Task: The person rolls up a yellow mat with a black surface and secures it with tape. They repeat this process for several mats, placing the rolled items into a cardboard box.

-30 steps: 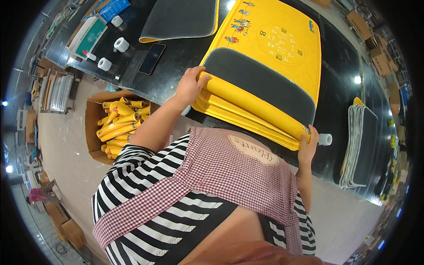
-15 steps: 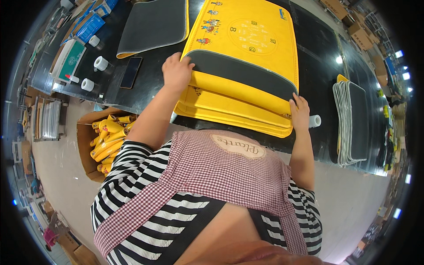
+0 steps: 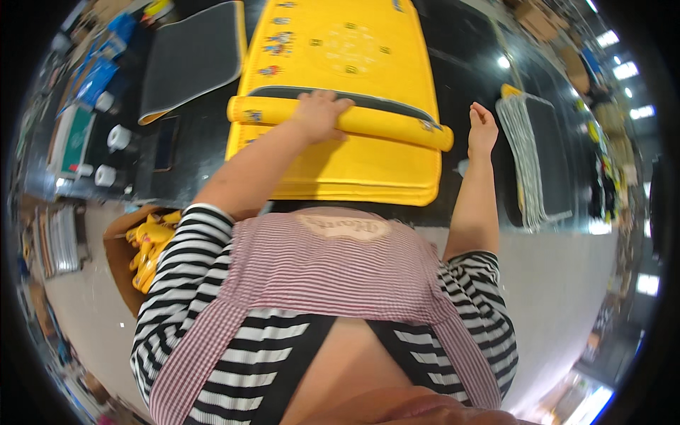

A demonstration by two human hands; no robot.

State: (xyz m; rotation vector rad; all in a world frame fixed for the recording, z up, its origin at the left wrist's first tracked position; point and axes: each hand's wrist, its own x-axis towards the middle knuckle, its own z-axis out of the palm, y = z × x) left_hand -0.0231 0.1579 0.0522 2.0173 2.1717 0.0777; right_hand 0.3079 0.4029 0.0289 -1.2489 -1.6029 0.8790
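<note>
Box (image 3: 120, 262) of yellow bits (image 3: 150, 244) sits far left, by table (image 3: 205, 152) edge. Next come white rolls (image 3: 119, 137), phone (image 3: 166, 144), dark mat (image 3: 191, 60). Your left hand (image 3: 322, 117) lies palm down on rolled bit of yellow mat (image 3: 393, 123), fingers draped over it, not clenched. Mat's mid-table, right in front of you. Your right hand (image 3: 483, 131) hangs clear of roll's right end, fingers loosely bent, can't tell if they're gripping anything. Stack of dark mats (image 3: 542, 134) far right.

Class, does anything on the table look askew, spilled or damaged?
The yellow roll under the left hand looks slightly skewed, its right end jutting past the mats beneath. A yellow corner sticks out of the dark stack at right. No spill or damage shows.
</note>
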